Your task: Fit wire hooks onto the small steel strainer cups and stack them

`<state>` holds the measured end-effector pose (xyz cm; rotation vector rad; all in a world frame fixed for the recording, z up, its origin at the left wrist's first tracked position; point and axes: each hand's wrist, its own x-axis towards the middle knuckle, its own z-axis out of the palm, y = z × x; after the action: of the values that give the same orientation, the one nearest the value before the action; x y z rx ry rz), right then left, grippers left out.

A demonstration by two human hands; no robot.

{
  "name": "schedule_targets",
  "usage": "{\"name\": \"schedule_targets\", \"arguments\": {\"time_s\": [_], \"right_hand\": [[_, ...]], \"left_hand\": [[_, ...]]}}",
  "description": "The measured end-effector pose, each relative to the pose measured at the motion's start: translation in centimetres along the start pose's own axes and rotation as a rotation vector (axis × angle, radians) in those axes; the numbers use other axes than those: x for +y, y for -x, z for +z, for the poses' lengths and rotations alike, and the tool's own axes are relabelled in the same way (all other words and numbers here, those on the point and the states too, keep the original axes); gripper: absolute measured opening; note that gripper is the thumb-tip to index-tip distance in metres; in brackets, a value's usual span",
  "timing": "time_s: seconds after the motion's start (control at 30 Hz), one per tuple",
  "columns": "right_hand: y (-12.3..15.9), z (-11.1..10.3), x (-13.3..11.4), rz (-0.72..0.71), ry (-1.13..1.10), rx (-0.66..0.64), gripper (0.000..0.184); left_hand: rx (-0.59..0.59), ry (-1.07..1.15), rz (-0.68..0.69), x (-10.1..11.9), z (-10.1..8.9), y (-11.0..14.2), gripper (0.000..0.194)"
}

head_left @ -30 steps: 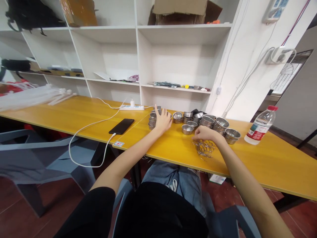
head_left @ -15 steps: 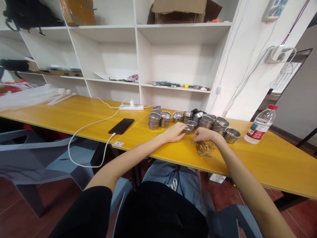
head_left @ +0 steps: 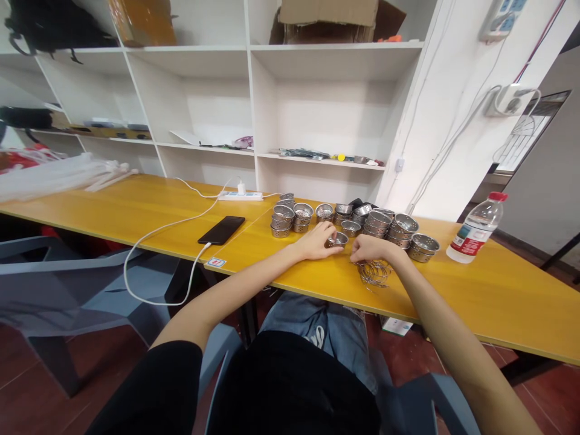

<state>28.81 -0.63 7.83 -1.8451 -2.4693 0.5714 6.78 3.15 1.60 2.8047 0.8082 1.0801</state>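
My left hand point(head_left: 316, 241) grips a small perforated steel cup point(head_left: 337, 240) just above the yellow table point(head_left: 475, 296). My right hand point(head_left: 370, 247) is curled right beside that cup, fingers pinched; what it pinches is too small to name. Under and just right of the right hand lies a heap of thin wire rings point(head_left: 375, 272). Behind both hands stand several more steel cups: a stacked group on the left point(head_left: 287, 219) and a loose cluster on the right point(head_left: 389, 227).
A black phone point(head_left: 222, 230) lies left of the cups, plugged by a white cable point(head_left: 154, 232) into a power strip point(head_left: 240, 196). A water bottle point(head_left: 475, 229) stands at the right. White shelves rise behind the table. Grey plastic chairs point(head_left: 54, 284) stand at the left.
My left hand left the stacked cups at the back left, came right and took hold of a single cup in front of the right hand. The right hand stayed by the wire rings.
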Motion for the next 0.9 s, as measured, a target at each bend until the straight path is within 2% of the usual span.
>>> {"name": "schedule_targets", "arguments": {"time_s": [0.13,0.23,0.53,0.9], "right_hand": [[-0.05,-0.03,-0.10,0.006,0.008,0.013,0.008],[-0.05,-0.12,-0.15,0.030,0.037,0.047,0.009],[0.07,-0.26,-0.37,0.045,0.055,0.045,0.005],[-0.37,0.42,-0.46,0.011,0.130,0.127,0.008]], "left_hand": [[-0.068,0.115,-0.042,-0.33,0.53,0.17,0.053],[-0.078,0.149,-0.036,-0.38,0.69,0.15,0.059],[-0.093,0.146,-0.050,-0.32,0.71,0.17,0.064],[-0.110,0.142,-0.077,-0.25,0.60,0.15,0.068]]}}
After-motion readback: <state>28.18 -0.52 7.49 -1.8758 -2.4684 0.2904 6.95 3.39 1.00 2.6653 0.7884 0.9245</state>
